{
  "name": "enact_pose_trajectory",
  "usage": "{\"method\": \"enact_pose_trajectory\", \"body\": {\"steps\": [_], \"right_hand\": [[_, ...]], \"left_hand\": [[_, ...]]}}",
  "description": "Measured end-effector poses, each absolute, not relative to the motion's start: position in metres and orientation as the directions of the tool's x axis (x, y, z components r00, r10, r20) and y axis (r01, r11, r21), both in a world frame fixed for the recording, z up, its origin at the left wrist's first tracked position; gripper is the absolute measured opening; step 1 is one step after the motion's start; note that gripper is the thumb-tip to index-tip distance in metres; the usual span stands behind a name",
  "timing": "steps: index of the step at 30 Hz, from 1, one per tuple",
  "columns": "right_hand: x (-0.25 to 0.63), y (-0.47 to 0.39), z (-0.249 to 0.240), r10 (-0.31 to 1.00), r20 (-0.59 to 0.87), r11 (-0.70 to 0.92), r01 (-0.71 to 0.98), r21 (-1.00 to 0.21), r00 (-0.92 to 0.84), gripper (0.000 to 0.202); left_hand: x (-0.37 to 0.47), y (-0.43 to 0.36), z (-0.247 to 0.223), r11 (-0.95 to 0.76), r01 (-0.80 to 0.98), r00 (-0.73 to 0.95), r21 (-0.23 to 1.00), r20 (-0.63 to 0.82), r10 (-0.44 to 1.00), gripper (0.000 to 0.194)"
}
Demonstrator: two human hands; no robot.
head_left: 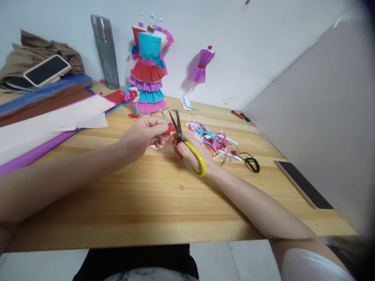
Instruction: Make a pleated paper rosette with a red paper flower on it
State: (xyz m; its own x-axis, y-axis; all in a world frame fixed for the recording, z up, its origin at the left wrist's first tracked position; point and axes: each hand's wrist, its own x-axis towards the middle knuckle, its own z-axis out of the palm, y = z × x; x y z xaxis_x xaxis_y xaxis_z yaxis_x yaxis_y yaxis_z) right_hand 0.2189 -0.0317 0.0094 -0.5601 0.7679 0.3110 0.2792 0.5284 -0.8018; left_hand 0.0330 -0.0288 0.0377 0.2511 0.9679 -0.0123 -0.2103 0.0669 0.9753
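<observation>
A small red paper piece point(169, 128) sits pinched at the fingertips of the left hand point(143, 134), held just above the wooden table point(152, 203). Right beside it, the right hand point(187, 150) is closed around the yellow handles of a pair of scissors point(184, 142), whose blades stand open and point up and away, with the red piece close to their base. The two hands are nearly touching.

The piece is tiny and the left fingertips lie very near the blades, so a cut taken too deep could nick a finger; a loose pinch could let the paper twist and tear or get cut crooked. Whether something white under the left hand is part of the same piece cannot be told.

Just past the right hand lies a heap of coloured paper scraps point(215, 141), and a sweep of the wrist could scatter it. A black hair tie point(251, 162) lies beyond that, and a phone point(303, 184) further to the right. Beyond the hands stand a layered paper dress point(148, 72) and a smaller purple dress point(202, 66); sheets of paper point(49, 121) lie off to the left.
</observation>
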Motion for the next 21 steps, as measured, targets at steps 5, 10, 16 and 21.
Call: {"method": "enact_pose_trajectory", "body": {"steps": [5, 10, 16, 21], "right_hand": [[0.212, -0.033, 0.007, 0.742, 0.331, 0.557, 0.262, -0.788, -0.583, 0.04], [0.208, -0.037, 0.009, 0.764, 0.323, 0.543, 0.285, -0.79, -0.559, 0.043], [0.205, -0.039, 0.012, 0.795, 0.31, 0.523, 0.331, -0.785, -0.521, 0.04], [0.206, -0.035, 0.008, 0.785, 0.322, 0.525, 0.292, -0.8, -0.529, 0.042]], "left_hand": [[0.038, -0.035, 0.041, 0.064, -0.25, 0.247, 0.966, -0.001, 0.969, 0.025], [0.04, -0.038, 0.044, 0.072, -0.233, 0.157, 0.97, -0.036, 0.987, 0.026], [0.042, -0.039, 0.044, 0.05, -0.165, 0.071, 0.985, -0.038, 0.997, 0.026], [0.041, -0.04, 0.044, 0.04, -0.13, 0.079, 0.991, -0.029, 0.996, 0.026]]}}
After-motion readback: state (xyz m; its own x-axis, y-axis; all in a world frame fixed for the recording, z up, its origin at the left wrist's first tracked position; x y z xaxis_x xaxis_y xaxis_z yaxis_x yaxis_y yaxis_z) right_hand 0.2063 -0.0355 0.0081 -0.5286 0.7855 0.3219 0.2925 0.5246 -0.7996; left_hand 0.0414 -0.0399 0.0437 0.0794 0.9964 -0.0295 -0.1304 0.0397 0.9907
